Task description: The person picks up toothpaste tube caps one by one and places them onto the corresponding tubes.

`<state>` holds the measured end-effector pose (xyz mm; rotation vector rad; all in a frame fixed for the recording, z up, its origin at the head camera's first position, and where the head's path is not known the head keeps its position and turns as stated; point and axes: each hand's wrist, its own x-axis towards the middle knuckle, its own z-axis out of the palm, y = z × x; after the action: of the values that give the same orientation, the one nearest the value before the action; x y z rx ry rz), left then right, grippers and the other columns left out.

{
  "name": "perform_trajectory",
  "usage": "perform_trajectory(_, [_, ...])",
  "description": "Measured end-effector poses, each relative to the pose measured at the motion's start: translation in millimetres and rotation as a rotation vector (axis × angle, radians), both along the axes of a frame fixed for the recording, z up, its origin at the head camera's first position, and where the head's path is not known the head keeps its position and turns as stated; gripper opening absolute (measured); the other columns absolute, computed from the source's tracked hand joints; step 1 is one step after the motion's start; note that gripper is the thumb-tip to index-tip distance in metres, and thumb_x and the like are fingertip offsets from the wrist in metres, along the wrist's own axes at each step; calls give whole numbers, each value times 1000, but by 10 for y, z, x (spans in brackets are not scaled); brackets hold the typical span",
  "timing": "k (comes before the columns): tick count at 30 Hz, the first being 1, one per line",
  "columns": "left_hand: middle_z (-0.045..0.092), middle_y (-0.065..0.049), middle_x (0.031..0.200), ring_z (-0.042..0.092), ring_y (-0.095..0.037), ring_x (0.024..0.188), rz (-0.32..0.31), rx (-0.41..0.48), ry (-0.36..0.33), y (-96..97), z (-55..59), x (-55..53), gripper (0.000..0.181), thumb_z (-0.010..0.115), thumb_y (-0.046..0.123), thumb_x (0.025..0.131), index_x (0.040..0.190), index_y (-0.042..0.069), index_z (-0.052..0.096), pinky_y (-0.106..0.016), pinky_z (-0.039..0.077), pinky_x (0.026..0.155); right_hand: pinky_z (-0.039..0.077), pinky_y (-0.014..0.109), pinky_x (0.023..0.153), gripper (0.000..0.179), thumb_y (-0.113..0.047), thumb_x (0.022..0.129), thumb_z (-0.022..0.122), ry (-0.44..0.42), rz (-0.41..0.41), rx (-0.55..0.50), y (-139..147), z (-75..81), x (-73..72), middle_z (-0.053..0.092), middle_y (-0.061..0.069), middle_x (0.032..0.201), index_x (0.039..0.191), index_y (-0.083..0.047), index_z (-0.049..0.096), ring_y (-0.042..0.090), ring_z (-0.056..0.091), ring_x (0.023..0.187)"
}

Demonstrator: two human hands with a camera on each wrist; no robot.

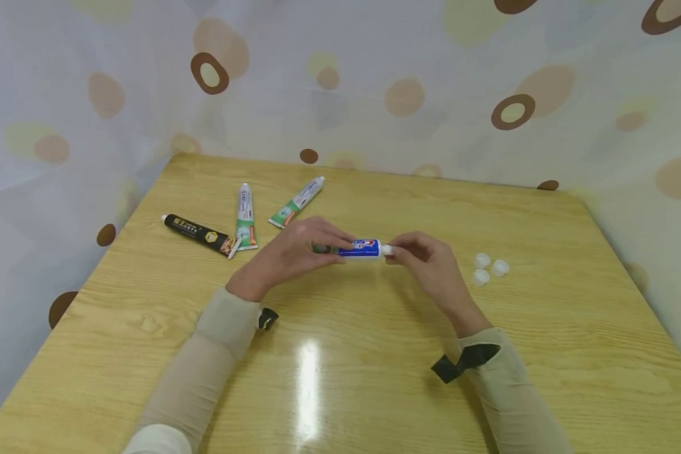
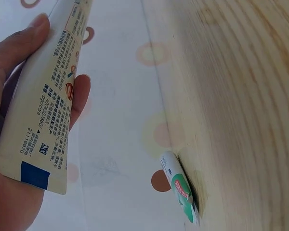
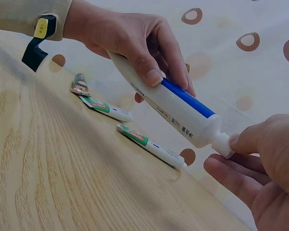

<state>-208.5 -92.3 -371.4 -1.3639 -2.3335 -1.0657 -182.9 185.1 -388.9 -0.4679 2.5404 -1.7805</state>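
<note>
A blue and white toothpaste tube (image 1: 360,249) is held sideways above the table, gripped between the thumb and fingers of my left hand (image 1: 297,252). Its printed white back (image 2: 45,108) faces the left wrist camera. At the tube's right end is a small white cap (image 3: 223,144), which the thumb and fingers of my right hand (image 1: 431,268) pinch. The cap sits at the tube's neck; whether it is screwed tight cannot be seen. My left palm and fingers hide the tube's tail in the head view.
Behind the left hand lie a black tube (image 1: 195,233) and two green and white tubes, one (image 1: 246,217) touching the black one, the other (image 1: 297,202) apart. Several loose white caps (image 1: 500,268) rest right of my right hand. A patterned cloth (image 1: 363,82) hangs behind the wooden table (image 1: 374,378).
</note>
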Motion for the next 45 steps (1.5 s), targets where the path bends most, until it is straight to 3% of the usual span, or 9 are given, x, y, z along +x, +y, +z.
perform_trajectory(7, [75,-3,115,68,-14,103,-17,27,-9,21,14,-28,25,82,10,80,105,8,79,-25,55,80,52,17,93,24,-6,95,65,73,16,5,24,25,-16,64,17,124,119,-4,65,13,63,115])
perform_trajectory(11, [74,-2,115,68,-14,104,-12,40,-18,13,17,-17,25,82,10,81,106,9,78,-26,55,80,55,21,89,19,-9,97,63,84,22,4,25,33,-31,66,16,118,115,-2,67,12,66,104])
perform_trajectory(19, [74,0,116,67,-12,104,-2,43,-51,-13,-4,-9,26,81,12,82,108,11,78,-25,54,79,58,27,87,25,-18,98,63,13,21,-42,12,33,-16,68,17,110,115,0,68,14,72,92])
perform_trajectory(27, [74,0,116,67,-12,104,8,46,-70,-14,0,-8,25,81,11,82,107,11,78,-25,55,79,54,18,91,25,-8,96,65,58,28,-23,20,33,-33,65,18,125,120,-1,67,8,64,110])
perform_trajectory(36, [74,1,116,67,-12,103,15,56,-72,-24,-6,-8,28,81,14,82,110,13,78,-24,54,77,58,26,87,25,-19,97,65,37,-1,-13,14,55,-14,71,13,110,116,-3,71,11,71,93])
perform_trajectory(40, [75,0,115,68,-12,103,16,57,-67,-19,3,-10,28,82,11,81,108,12,78,-24,54,77,59,36,85,28,-20,98,63,7,0,-59,-1,52,-12,72,14,105,115,1,69,14,73,88])
perform_trajectory(45, [74,0,117,67,-13,105,1,54,-76,-13,-2,0,26,82,11,81,107,11,79,-24,55,78,61,37,79,31,-19,99,61,-23,-2,-94,-6,24,-18,71,19,100,115,7,67,15,73,82])
